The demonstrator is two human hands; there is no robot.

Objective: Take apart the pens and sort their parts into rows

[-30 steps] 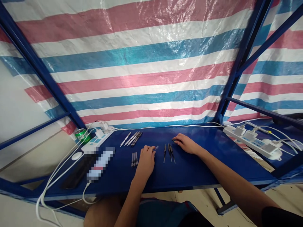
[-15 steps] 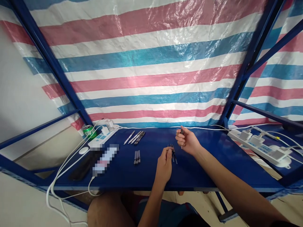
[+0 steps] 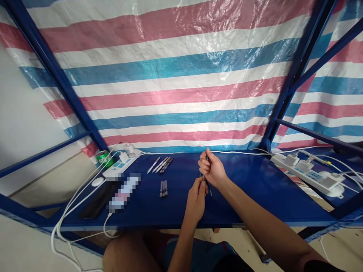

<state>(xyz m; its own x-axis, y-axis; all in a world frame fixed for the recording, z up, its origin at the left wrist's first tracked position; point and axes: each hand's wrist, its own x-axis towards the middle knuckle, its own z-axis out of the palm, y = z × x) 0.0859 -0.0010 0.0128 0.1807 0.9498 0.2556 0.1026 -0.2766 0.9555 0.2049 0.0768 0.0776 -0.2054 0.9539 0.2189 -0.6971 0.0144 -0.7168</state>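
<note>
Dark plastic of a slim pen (image 3: 207, 158) poked up out of the right hand (image 3: 213, 170), whose fingers curled closed around it, while the left hand (image 3: 195, 200) pinched in from about 7 o'clock, thumb and fingers drawn together. The two hands met at the fingertips, held up off the shelf, and I could not tell whether they shared one pen or each gripped a piece of its own. Keeping the fingertips that close and the wrists steady looked like the sound way to handle something so thin, leaving it little room to slip.

Just below them at 6 o'clock, another dark pen (image 3: 210, 191) lay partly behind the left hand. At 9 o'clock a small bundle of dark pens (image 3: 163, 189) sat on the blue steel shelf (image 3: 255, 200), and at about 10 o'clock lay a fan of silver and dark pens (image 3: 160, 165). Farther out at 9 o'clock were a blurred pale object (image 3: 124, 192) and a flat black object (image 3: 98, 200). A white power strip (image 3: 119, 168) stood beside a green drink can (image 3: 102, 158) at 10 o'clock, a second white power strip (image 3: 304, 173) lay at 3 o'clock, and a striped tarpaulin (image 3: 181, 75) hung at 12 o'clock.
</note>
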